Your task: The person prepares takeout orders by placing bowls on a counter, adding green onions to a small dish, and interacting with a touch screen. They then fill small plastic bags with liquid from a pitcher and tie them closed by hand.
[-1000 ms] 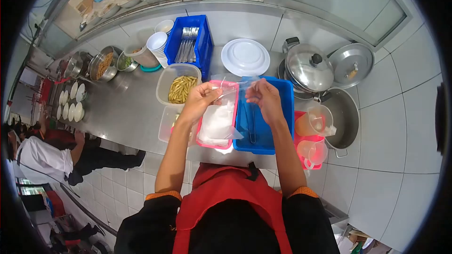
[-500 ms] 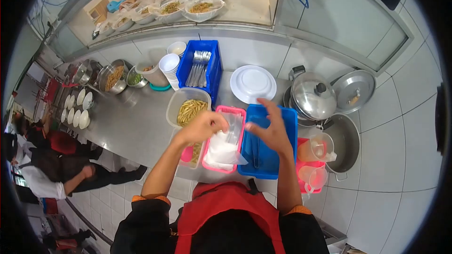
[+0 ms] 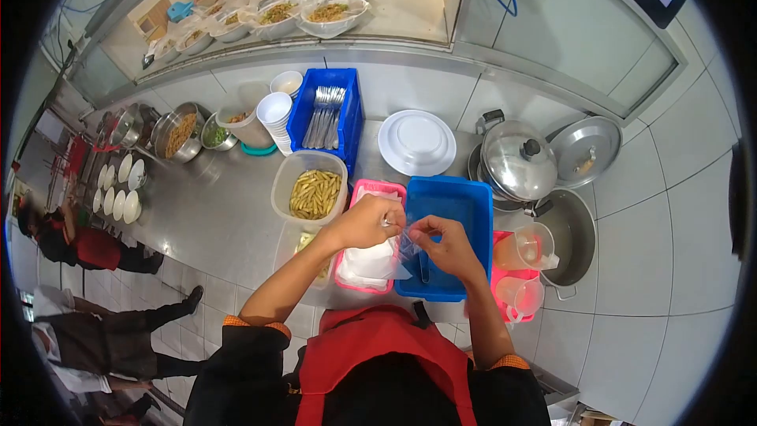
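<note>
My left hand (image 3: 369, 221) is closed in a pinch over the pink basket (image 3: 382, 187), gripping a thin clear plastic bag (image 3: 407, 246). Close by on the right, my right hand (image 3: 448, 248) pinches the same bag between thumb and fingers. White plastic sheets or bags (image 3: 366, 265) fill the basket beneath. A blue tray (image 3: 449, 199) stands against the basket's right side, and a pair of tongs (image 3: 424, 268) lies in it, partly hidden by the bag and my right hand.
Left of the basket are a tub of small yellow-green pickles (image 3: 315, 194) and another container (image 3: 290, 256). Behind stand a blue cutlery bin (image 3: 352, 114) and white plates (image 3: 416, 142). Pots (image 3: 519, 159) and plastic jugs (image 3: 523, 246) sit right. Co-workers (image 3: 102, 331) stand at far left.
My hands have come together from apart; the right has lowered and its fingers have closed. A clear bag is now stretched between them. Co-workers at the left have shifted position.
</note>
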Tool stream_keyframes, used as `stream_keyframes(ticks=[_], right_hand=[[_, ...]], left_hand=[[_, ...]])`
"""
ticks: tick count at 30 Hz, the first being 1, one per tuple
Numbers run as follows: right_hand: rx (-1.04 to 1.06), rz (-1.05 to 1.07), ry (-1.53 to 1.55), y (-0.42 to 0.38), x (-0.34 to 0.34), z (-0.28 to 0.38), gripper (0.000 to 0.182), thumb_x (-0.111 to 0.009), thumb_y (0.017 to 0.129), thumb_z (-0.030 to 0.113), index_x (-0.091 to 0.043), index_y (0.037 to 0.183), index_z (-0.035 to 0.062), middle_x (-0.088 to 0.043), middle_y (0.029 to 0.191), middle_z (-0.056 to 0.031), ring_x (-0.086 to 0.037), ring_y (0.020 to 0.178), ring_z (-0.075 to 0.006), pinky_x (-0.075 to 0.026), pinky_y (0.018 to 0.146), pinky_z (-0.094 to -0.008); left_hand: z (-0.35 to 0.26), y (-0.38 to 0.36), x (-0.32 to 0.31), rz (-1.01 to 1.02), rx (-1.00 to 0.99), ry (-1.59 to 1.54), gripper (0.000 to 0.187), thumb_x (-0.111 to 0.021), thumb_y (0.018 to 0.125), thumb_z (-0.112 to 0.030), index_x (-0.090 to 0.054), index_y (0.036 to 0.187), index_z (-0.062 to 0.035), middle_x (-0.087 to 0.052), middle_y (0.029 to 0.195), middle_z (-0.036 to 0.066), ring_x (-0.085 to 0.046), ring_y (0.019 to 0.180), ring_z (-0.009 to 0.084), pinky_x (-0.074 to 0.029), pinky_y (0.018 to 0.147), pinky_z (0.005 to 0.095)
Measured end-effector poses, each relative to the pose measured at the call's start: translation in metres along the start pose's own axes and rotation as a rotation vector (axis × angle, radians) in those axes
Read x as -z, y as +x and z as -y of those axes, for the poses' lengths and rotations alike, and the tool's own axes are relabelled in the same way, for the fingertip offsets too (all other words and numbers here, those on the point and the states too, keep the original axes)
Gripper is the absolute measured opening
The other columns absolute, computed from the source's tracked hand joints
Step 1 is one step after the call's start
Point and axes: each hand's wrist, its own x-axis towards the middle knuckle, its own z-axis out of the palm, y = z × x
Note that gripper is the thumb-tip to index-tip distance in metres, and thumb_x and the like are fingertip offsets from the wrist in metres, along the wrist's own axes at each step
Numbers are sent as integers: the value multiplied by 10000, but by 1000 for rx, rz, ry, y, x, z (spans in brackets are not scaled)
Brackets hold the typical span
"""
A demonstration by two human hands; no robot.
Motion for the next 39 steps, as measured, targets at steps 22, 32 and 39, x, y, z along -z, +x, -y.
stream_keyframes(ticks=[22, 32, 39], right_hand=[[-192, -545, 179, -50, -55, -41, 127, -707, 821, 55, -600, 804, -11, -640, 677, -53, -537, 610, -65, -440, 549, -238], [-295, 34, 1248, -75, -32, -34, 270, -562, 953, 90, -498, 1206, 20, -617, 796, -53, -527, 674, -103, -436, 618, -250], [-213, -242, 969, -100, -24, -21, 169, -607, 884, 80, -647, 1044, 41, -607, 815, -31, -557, 725, -117, -465, 681, -268]], left_hand=[[25, -60, -104, -348, 421, -1268, 269, -555, 981, -331, -580, 837, -104, -455, 642, -49, -298, 468, 18, -210, 432, 179], [12, -63, -95, -49, 436, -1450, 81, -528, 962, -165, -522, 939, -88, -525, 730, -28, -328, 469, 8, -228, 428, 186], [17, -27, -111, -201, 467, -928, 220, -585, 810, 46, -466, 909, -111, -575, 762, 40, -400, 497, 55, -310, 442, 197]])
